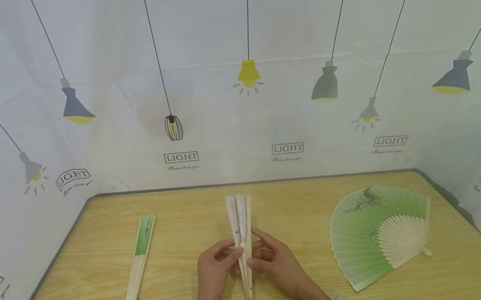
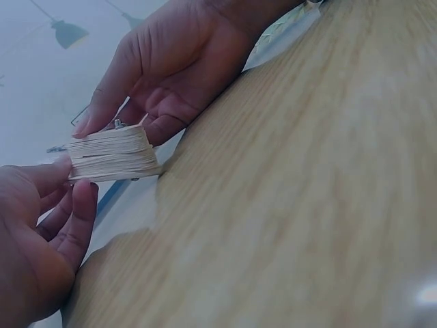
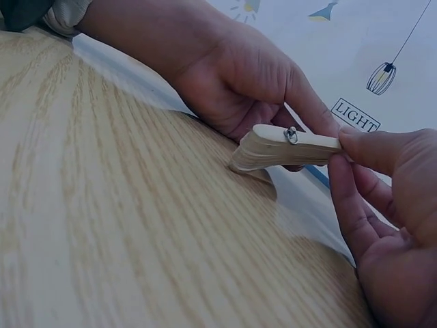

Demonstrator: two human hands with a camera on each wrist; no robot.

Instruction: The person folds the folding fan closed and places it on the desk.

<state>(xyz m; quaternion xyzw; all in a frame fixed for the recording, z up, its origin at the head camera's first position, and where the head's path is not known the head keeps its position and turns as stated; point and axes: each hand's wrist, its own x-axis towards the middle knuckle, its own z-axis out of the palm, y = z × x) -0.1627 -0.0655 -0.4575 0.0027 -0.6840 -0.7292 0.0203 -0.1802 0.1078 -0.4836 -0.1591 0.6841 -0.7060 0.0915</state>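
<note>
From the head camera I see the white fan in the middle of the table, between the two hands. It is nearly closed: its pale ribs come together at the near end, and its far end is slightly wider. The white folds carry a small red mark and thin dark writing.

The grip of the left hand is narrow and pinches the fan by its left side, the thumb being on the face which I see. The grip of the right hand is equally narrow and pinches the right side, with the thumb lower than the raised forefinger. In my left wrist view the ribs appear as a thick stack between both hands. My right wrist view shows a metal rivet near the end of this stack. I cannot tell whether the fan touches the table.

On the left side of the table lies the closed fan, green at its far part and pale at its near part. On the right side lies the open fan, green with dark painted branches, its ribs gathered at the right. Both are well apart from the hands. Behind hangs a white cloth with printed lamps.
</note>
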